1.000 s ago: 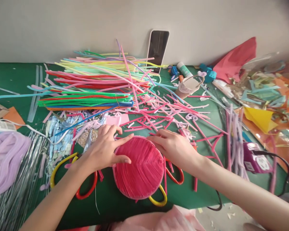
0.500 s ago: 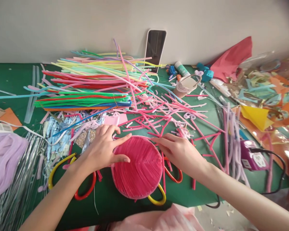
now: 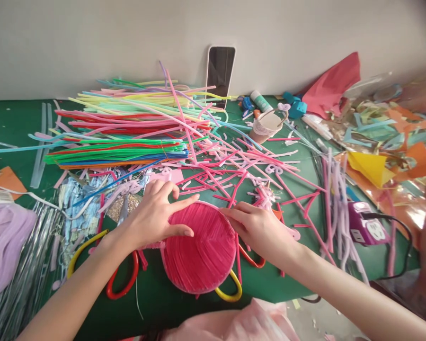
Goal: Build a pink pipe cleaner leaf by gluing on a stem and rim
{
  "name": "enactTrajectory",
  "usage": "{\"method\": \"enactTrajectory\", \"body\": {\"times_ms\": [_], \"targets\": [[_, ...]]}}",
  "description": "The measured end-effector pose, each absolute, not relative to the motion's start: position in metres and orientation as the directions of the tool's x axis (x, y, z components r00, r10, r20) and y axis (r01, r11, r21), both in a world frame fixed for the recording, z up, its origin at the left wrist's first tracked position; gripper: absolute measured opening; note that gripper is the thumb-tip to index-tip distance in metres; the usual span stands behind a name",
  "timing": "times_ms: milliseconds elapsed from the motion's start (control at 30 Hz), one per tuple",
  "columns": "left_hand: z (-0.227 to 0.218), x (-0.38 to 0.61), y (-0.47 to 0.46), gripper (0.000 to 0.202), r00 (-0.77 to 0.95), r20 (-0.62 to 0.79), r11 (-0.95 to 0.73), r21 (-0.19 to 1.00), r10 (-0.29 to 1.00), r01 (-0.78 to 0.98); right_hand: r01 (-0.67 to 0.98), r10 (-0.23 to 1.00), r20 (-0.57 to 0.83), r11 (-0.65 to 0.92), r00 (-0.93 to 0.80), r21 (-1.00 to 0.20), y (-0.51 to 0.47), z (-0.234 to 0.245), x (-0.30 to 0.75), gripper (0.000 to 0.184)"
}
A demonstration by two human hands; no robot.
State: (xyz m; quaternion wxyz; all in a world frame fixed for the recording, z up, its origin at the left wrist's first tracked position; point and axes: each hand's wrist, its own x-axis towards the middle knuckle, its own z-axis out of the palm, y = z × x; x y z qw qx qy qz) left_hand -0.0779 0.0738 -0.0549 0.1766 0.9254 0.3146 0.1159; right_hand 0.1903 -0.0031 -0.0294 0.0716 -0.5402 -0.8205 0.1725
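EDITOR: What sits nearest the lens?

PHOTOGRAPHER: A fold of pink cloth (image 3: 234,324) at the near edge of the green table (image 3: 156,293). Then comes the pink disc (image 3: 199,251), round and covered in fine pink strands. It lies flat over a yellow scissor loop (image 3: 230,291), with a red loop (image 3: 122,279) beside it.

EDITOR: And the 2 hands?

PHOTOGRAPHER: The left hand (image 3: 152,220) lies on the disc's left part, fingers spread, thumb across the strands and forefinger along the far rim. It presses and grips nothing. The right hand (image 3: 261,229) meets the far right rim with its fingers narrow and close together; whether they pinch a strand cannot be told.

EDITOR: How is that done well, in your judgement?

PHOTOGRAPHER: Hold the disc flat and steady under the left palm so it does not rock on the loop beneath. Let the right fingertips work lightly along the rim, so the laid strands are not dragged out of line.

EDITOR: Beyond them?

PHOTOGRAPHER: Loose pink strips (image 3: 241,166) lie scattered just past the hands, with a bundle of green strips (image 3: 117,154) to the left. A paper cup (image 3: 266,128) stands farther right, and a phone (image 3: 220,71) leans on the wall
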Motion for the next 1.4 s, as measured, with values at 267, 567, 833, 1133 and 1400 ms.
{"method": "enactTrajectory", "body": {"times_ms": [267, 567, 833, 1133, 1400], "targets": [[-0.059, -0.065, 0.083, 0.07, 0.808, 0.082, -0.745, 0.449, 0.584, 0.493, 0.874, 0.912, -0.12, 0.329, -0.393, -0.359, -0.001, -0.027, 0.187, 0.028], [-0.063, -0.067, 0.086, 0.07, 0.806, 0.088, -0.729, 0.491, 0.586, 0.476, 0.814, 0.969, 0.058, 0.235, -0.242, -0.531, -0.029, -0.031, 0.196, 0.024], [-0.049, -0.059, 0.076, 0.041, 0.724, 0.279, -0.749, 0.465, 0.63, 0.472, 0.816, 0.976, 0.101, 0.215, -0.192, -0.537, -0.039, -0.041, 0.19, 0.024], [-0.03, -0.051, 0.069, 0.028, 0.557, 0.419, -0.694, 0.496, 0.718, 0.522, 0.813, 0.975, 0.11, 0.22, -0.191, -0.539, -0.037, -0.041, 0.189, 0.025], [-0.043, -0.038, 0.054, 0.043, 0.831, 0.212, -0.801, 0.465, 0.514, 0.377, 0.817, 0.982, 0.064, 0.183, -0.177, -0.547, -0.039, -0.04, 0.189, 0.025]]}}
